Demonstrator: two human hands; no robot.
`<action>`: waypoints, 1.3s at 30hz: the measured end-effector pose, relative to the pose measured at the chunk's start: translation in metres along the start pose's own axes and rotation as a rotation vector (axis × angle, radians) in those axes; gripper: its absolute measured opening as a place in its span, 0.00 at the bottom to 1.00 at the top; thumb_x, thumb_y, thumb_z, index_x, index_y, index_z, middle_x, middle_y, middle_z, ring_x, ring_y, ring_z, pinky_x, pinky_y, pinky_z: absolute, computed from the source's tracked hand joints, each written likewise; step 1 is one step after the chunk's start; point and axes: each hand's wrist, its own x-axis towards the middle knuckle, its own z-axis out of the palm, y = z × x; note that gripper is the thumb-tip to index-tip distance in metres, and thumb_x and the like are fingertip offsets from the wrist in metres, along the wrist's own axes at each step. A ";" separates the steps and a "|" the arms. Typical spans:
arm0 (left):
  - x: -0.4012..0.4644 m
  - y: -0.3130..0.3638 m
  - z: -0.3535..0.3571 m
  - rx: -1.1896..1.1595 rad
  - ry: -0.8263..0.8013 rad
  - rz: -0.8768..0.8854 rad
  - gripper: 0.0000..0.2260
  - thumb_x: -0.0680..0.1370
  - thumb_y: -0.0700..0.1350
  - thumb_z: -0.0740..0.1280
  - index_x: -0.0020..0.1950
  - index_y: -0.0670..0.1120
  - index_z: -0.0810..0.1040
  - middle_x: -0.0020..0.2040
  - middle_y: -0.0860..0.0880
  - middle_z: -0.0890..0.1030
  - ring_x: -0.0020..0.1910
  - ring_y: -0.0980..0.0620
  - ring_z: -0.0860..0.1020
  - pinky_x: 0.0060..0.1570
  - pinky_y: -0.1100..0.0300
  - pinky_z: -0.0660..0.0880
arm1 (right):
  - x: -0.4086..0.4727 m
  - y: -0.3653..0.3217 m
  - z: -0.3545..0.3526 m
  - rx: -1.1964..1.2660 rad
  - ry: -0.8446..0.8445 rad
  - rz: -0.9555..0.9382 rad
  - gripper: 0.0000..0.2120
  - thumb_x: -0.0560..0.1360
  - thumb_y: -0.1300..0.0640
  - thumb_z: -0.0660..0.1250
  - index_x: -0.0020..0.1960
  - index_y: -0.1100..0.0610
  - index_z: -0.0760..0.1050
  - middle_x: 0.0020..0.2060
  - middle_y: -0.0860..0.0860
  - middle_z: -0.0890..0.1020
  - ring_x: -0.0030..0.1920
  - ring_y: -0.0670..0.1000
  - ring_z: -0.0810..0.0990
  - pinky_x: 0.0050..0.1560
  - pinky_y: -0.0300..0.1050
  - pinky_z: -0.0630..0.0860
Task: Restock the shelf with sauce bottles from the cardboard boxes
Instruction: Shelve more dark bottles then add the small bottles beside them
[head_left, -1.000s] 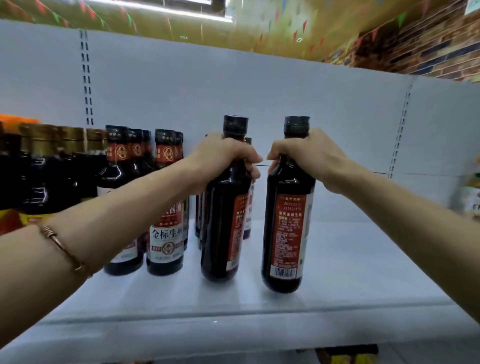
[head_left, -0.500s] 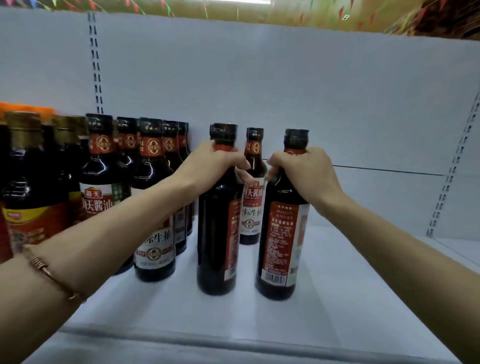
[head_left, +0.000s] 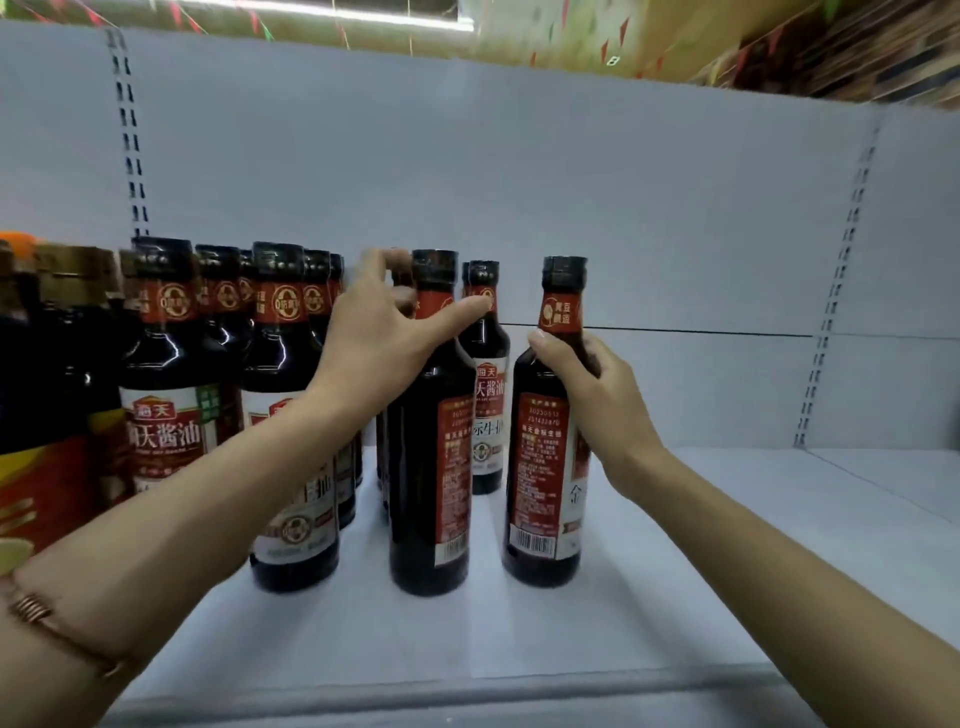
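Two dark sauce bottles with red back labels stand upright side by side on the white shelf (head_left: 675, 571). My left hand (head_left: 374, 338) is spread at the neck of the left bottle (head_left: 426, 493); its thumb reaches across the red neck band and the fingers are lifted and straight. My right hand (head_left: 587, 395) grips the right bottle (head_left: 540, 467) round its shoulder, fingers curled behind it. Another bottle of the same kind (head_left: 485, 415) stands behind the gap between the two.
Rows of the same sauce bottles (head_left: 171, 389) fill the shelf to the left, with gold-capped bottles (head_left: 47, 415) at the far left edge. The shelf's bare white board runs off to the right, up to a slotted upright (head_left: 836, 312). A bracelet is on my left wrist.
My left hand has let go of the left bottle's neck and spread its fingers. My right hand has slid from the neck down to the shoulder of the right bottle. Both bottles now stand on the shelf.
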 end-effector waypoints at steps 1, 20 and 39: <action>0.000 -0.001 -0.002 -0.022 -0.011 0.008 0.27 0.68 0.55 0.76 0.58 0.48 0.67 0.44 0.52 0.84 0.40 0.60 0.83 0.39 0.69 0.77 | -0.001 0.000 0.002 -0.026 0.041 -0.008 0.16 0.75 0.42 0.67 0.52 0.54 0.77 0.42 0.47 0.85 0.42 0.45 0.85 0.41 0.38 0.79; -0.015 -0.007 -0.019 -0.045 -0.136 -0.062 0.25 0.81 0.51 0.61 0.76 0.46 0.60 0.45 0.59 0.77 0.49 0.64 0.77 0.48 0.76 0.71 | 0.003 0.007 0.040 -0.421 0.265 -0.063 0.25 0.72 0.28 0.59 0.52 0.48 0.68 0.45 0.44 0.81 0.47 0.49 0.81 0.53 0.57 0.77; -0.091 -0.044 -0.005 0.082 -0.182 -0.047 0.51 0.74 0.43 0.72 0.73 0.64 0.32 0.78 0.56 0.52 0.76 0.59 0.54 0.74 0.50 0.56 | -0.024 0.003 -0.001 -0.409 -0.321 0.075 0.52 0.70 0.65 0.74 0.75 0.39 0.41 0.55 0.38 0.76 0.49 0.32 0.80 0.45 0.30 0.77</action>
